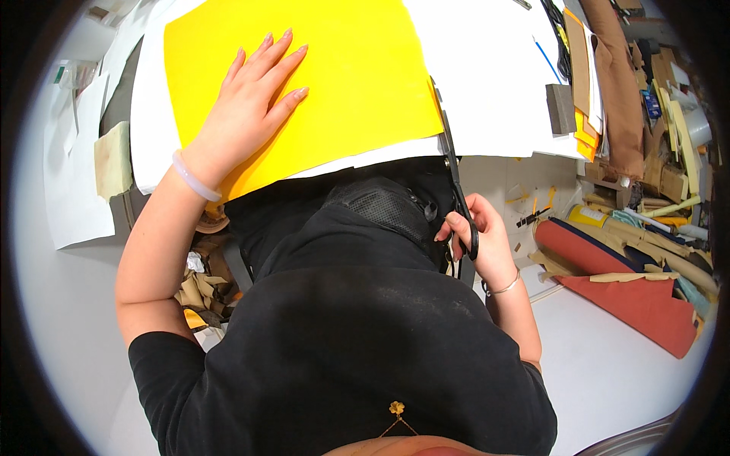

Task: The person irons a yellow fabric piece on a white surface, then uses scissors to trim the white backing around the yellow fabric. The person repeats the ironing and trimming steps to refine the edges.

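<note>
A large yellow sheet [353, 80], paper or thin felt, lies over white paper [485, 102] on the table, its near edge reaching the table's edge. Flat on the sheet's left part rests my left hand [259, 91], fingers spread and holding nothing. My right hand [482, 231] is below the table's front edge, gripping the handle of black scissors [453, 162]. Their blades point away from me and lie along the right edge of the yellow sheet, near its front corner. Whether the blades are parted is hard to see.
A dark grey block [561, 108] and a blue pen [546, 58] lie at the table's right. Brown material [616, 91] hangs beside them. Red rolls [587, 245] and scraps crowd the floor on the right. A pale foam block [113, 159] sits at left.
</note>
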`<state>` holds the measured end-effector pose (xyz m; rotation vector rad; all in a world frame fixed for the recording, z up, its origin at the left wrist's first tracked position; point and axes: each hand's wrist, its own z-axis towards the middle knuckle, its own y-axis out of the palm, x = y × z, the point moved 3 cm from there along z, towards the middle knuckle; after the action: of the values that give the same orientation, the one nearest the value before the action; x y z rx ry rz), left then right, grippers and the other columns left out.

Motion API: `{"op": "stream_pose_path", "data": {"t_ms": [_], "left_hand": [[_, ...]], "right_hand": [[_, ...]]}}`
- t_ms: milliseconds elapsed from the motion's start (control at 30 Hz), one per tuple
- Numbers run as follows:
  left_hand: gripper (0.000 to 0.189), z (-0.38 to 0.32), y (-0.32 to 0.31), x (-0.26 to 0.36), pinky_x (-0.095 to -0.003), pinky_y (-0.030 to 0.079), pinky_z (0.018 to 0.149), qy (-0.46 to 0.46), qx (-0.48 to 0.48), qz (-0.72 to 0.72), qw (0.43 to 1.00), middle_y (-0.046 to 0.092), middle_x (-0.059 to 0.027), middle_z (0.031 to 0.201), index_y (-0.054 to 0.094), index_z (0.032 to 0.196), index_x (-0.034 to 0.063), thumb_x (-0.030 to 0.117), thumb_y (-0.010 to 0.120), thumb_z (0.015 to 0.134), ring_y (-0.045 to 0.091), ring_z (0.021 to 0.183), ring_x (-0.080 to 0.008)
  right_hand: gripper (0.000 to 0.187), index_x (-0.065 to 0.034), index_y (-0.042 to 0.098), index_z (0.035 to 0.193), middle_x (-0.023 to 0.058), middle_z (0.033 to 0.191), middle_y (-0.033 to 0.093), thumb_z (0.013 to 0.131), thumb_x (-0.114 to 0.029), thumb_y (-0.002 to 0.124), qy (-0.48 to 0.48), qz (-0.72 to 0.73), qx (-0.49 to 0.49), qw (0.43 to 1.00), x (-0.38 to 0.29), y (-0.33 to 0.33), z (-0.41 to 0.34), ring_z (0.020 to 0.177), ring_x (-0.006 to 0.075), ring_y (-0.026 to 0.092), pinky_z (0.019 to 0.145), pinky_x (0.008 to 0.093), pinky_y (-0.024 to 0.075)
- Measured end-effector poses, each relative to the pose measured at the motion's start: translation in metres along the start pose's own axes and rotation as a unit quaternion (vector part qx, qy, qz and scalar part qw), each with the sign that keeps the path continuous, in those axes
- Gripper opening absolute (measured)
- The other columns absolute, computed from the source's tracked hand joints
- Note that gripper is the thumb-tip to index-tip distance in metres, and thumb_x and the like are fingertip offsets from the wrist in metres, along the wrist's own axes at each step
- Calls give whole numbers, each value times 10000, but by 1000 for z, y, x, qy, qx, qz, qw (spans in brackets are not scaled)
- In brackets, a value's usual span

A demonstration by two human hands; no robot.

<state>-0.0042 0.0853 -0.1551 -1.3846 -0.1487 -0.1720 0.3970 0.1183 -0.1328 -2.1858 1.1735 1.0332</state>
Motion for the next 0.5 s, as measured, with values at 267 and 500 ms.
{"op": "stream_pose_path", "data": {"t_ms": [267, 500], "left_hand": [[580, -2, -3, 3, -526, 179, 1381, 0, -2, 4, 1000, 401, -119, 1778, 502, 1668, 164, 401, 578, 1145, 316, 1671, -328], [572, -5, -6, 10, -531, 194, 1375, 8, -10, -20, 1000, 418, -133, 1764, 516, 1652, 142, 383, 593, 1138, 328, 1663, -333]], "right_hand": [[262, -46, 569, 1040, 116, 788, 772, 1050, -186, 790, 7, -2, -2, 1000, 0, 2, -1, 475, 89, 579, 450, 229, 443], [258, -37, 575, 1049, 131, 804, 780, 1059, -193, 780, -8, -11, 4, 1000, -2, 8, 8, 475, 89, 579, 460, 239, 456]]}}
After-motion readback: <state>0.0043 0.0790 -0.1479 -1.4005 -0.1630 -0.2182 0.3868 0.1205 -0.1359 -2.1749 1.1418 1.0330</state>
